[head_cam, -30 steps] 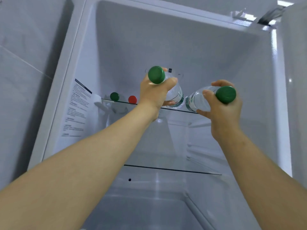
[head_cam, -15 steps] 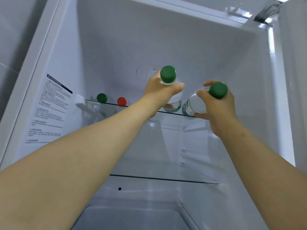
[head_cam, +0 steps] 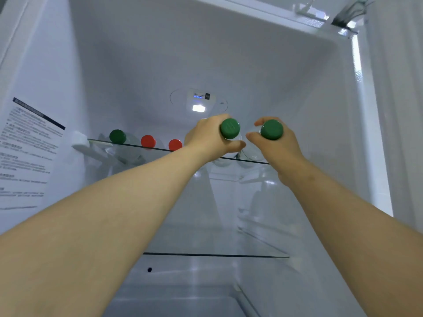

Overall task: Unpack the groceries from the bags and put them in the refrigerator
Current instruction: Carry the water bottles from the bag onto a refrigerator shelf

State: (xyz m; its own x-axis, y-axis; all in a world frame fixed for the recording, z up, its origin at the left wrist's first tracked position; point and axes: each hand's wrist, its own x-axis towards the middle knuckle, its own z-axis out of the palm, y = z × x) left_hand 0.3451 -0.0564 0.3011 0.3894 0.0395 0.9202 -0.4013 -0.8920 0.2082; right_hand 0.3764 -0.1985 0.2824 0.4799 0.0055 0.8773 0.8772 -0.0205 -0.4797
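Both arms are stretching upward, left hand (head_cam: pixel 206 139) wrapping its grip round the left bottle (head_cam: pixel 230 128), right hand (head_cam: pixel 278 146) clasping the right bottle (head_cam: pixel 271 129) at the glass shelf (head_cam: pixel 160 149).

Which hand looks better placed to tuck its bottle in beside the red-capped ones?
Probably the left hand: its green-capped bottle is at the top shelf, right next to the nearest red cap. The right hand holds the other bottle farther right.
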